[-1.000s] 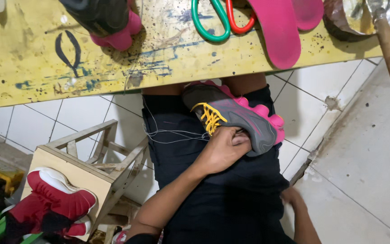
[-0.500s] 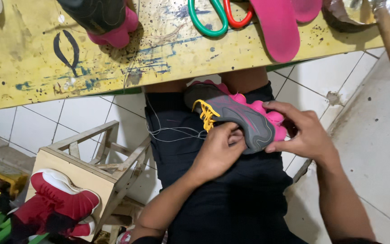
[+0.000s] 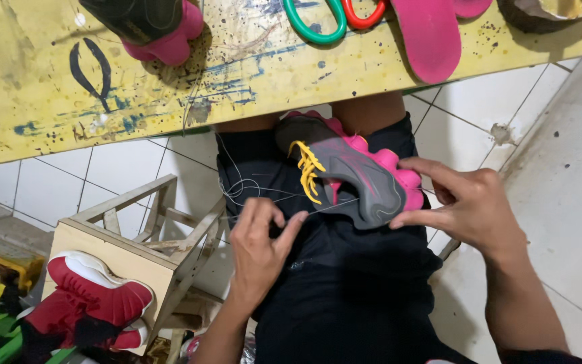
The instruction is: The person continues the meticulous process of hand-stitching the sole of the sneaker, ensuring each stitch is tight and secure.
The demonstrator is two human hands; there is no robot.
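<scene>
**Two hands at a grey shoe on the lap, below the bench edge**

Two red shoes (image 3: 92, 307) lie at the far left, against the slanted board of a small wooden stool (image 3: 129, 236) that stands on the white tiled floor (image 3: 42, 185). Above it runs the front edge of the yellow, paint-spattered workbench (image 3: 102, 101), with a dark shoe with a pink sole (image 3: 146, 23) lying on top. Between that edge and the stool there is open tile.

Further right, the left hand (image 3: 259, 253) rests on the black shorts (image 3: 345, 296), fingers curled, fingertips pinching a thin pale thread (image 3: 250, 192) that loops over the lap toward the shoe. The grey and pink shoe (image 3: 355, 175) lies on the lap just under the bench edge, its long axis slanting from upper left to lower right, yellow laces (image 3: 308, 172) facing left; which end is the toe I cannot tell. On the bench above lie scissors with green and red handles (image 3: 331, 17) and a pink insole (image 3: 432, 37).

The right hand (image 3: 469, 205) grips the shoe's lower right end, thumb under, fingers on the pink sole. Right of it, bare pale floor lies open.
</scene>
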